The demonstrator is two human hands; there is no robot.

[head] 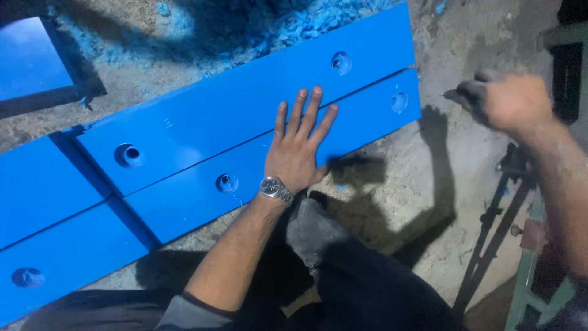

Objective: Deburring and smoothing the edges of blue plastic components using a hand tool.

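My left hand (298, 146) lies flat, fingers spread, on a long blue plastic board (202, 190) on the concrete floor; a silver watch is on that wrist. A second blue board (245, 104) lies right behind it, edge to edge. Both boards have round countersunk holes (128, 155). My right hand (503, 99) hovers at the right, off the boards, fingers curled around what looks like a small thin dark object; blur hides what it is.
More blue boards (43, 184) lie at the left, one with a hole (27, 277). Blue shavings (245, 30) cover the floor behind. Another blue panel (30, 58) sits top left. A dark metal stand (490, 227) and green frame (527, 276) are at the right.
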